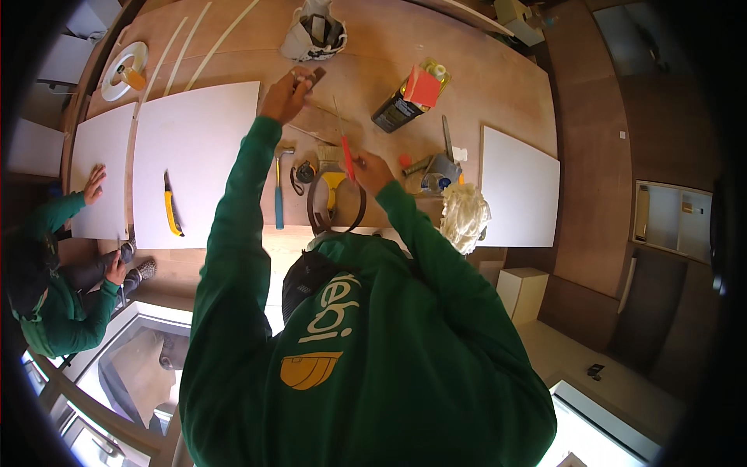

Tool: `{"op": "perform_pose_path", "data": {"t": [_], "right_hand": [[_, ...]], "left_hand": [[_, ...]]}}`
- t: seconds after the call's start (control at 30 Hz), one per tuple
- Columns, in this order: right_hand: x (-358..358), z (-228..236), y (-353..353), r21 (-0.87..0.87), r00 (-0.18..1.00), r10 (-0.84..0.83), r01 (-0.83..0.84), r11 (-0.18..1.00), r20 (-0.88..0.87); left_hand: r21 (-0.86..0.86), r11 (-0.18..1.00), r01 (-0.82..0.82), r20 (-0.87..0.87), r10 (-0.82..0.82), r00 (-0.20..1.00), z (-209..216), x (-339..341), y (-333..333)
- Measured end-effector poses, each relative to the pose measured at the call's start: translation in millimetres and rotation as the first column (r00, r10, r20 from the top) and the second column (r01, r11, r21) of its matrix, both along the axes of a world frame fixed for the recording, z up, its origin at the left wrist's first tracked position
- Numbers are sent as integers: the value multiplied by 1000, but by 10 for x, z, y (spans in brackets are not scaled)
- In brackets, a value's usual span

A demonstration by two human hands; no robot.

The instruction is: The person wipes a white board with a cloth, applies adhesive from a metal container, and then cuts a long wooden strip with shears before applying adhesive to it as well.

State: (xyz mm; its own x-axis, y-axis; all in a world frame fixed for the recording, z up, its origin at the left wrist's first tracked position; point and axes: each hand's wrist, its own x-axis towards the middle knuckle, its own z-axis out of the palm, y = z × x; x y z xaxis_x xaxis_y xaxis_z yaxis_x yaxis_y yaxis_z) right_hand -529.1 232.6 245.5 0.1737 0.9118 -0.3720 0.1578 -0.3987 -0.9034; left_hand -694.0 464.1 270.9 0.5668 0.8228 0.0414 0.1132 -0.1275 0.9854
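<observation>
My left hand (286,95), stretched forward over the bench, has its fingers closed on a small dark brown strip (317,76). Closer in, my right hand (367,173) grips a red-handled tool (347,158) whose thin shaft points away from me; its exact kind is unclear. Just below that hand, a dark brown band (362,206) curves in a loop around a yellow object (333,187). To the left of the loop lie a black tape measure (306,170) and a hammer (279,191) with a teal handle.
White panels (198,132) (517,187) lie on both sides of the wooden bench (241,54). A yellow utility knife (171,206) rests on the left one. Beyond stand a dark can (397,113) and a bag (313,35). Crumpled cloth (465,218) sits right. A co-worker's hand (95,184) touches the far-left panel.
</observation>
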Motion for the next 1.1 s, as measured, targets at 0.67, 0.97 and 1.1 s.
{"op": "perform_pose_path", "data": {"t": [0.67, 0.97, 1.1], "right_hand": [[351, -1787, 1585, -316, 751, 173, 50, 947, 637], [290, -2137, 1397, -217, 874, -53, 178, 960, 483], [-18, -1335, 795, 152, 929, -274, 241, 958, 250]], "left_hand": [[479, 871, 106, -422, 122, 898, -1823, 283, -426], [118, 805, 581, -702, -346, 622, -2064, 279, -1178], [259, 733, 629, -760, -247, 601, -1932, 182, -1445]]}}
